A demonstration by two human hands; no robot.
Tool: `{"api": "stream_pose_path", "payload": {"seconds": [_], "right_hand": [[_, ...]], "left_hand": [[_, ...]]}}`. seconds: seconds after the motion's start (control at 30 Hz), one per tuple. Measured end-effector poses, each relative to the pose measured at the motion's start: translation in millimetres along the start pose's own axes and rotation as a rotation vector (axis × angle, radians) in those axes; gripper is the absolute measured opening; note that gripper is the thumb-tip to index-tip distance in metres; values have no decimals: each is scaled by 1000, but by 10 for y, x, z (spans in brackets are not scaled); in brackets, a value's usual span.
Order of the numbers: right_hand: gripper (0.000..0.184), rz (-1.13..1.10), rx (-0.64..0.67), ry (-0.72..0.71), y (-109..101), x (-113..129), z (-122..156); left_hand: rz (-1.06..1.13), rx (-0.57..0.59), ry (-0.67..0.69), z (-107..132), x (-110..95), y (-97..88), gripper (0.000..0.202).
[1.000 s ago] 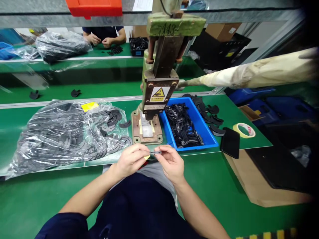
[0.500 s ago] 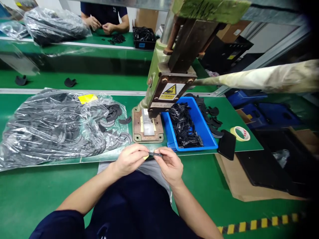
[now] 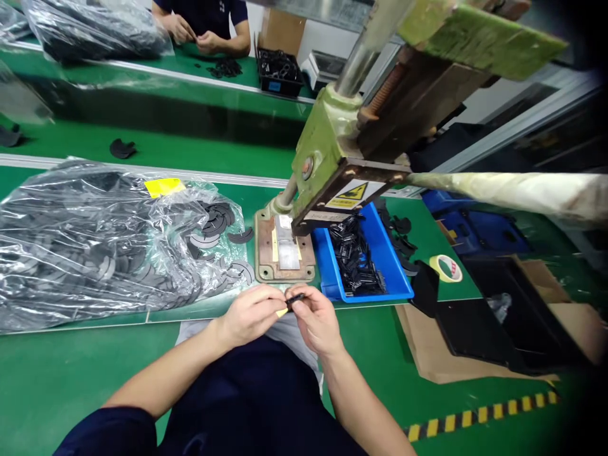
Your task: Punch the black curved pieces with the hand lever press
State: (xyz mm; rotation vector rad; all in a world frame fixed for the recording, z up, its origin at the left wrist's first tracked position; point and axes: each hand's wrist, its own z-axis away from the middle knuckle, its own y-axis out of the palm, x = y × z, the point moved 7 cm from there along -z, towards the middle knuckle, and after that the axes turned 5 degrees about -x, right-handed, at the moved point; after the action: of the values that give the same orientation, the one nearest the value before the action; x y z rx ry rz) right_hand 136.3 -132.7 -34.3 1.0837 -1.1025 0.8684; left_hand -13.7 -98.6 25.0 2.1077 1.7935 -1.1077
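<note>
Between my hands, just off the table's front edge, is a small dark elongated part (image 3: 295, 299), mostly covered by fingers. My left hand (image 3: 254, 315) pinches its left end, with a bit of yellow showing under the fingertips. My right hand (image 3: 317, 318) grips the other end between thumb and fingers. Straight ahead stands a green hand press (image 3: 323, 139), its base plate (image 3: 261, 253) carrying a small metal fixture (image 3: 287, 252). Right of the press, a blue bin (image 3: 403, 288) holds many small black clip-like parts (image 3: 356, 256).
A clear plastic bag (image 3: 90, 240) of dark curved pieces covers the table's left. The wrapped press lever (image 3: 503, 190) reaches out to the right. A tape roll (image 3: 446, 268) and a black phone-like slab (image 3: 425, 288) lie near the right edge. Across, another person's hands (image 3: 192, 35) work.
The view has swung, shifting the press rightward in the picture. My hands have drawn closer together, and the dark part between them is now tilted, its right end higher.
</note>
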Motion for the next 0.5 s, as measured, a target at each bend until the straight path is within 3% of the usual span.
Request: {"api": "stream_pose_path", "payload": {"seconds": [0.13, 0.27, 0.5], "right_hand": [[28, -102, 131, 271, 122, -55, -73], [43, -195, 299, 520, 242, -150, -14], [49, -340, 378, 677, 283, -245, 62]], "left_hand": [[62, 15, -88, -118, 69, -134, 13], [90, 119, -41, -203, 80, -159, 21], [77, 189, 84, -234, -15, -95, 22]]}}
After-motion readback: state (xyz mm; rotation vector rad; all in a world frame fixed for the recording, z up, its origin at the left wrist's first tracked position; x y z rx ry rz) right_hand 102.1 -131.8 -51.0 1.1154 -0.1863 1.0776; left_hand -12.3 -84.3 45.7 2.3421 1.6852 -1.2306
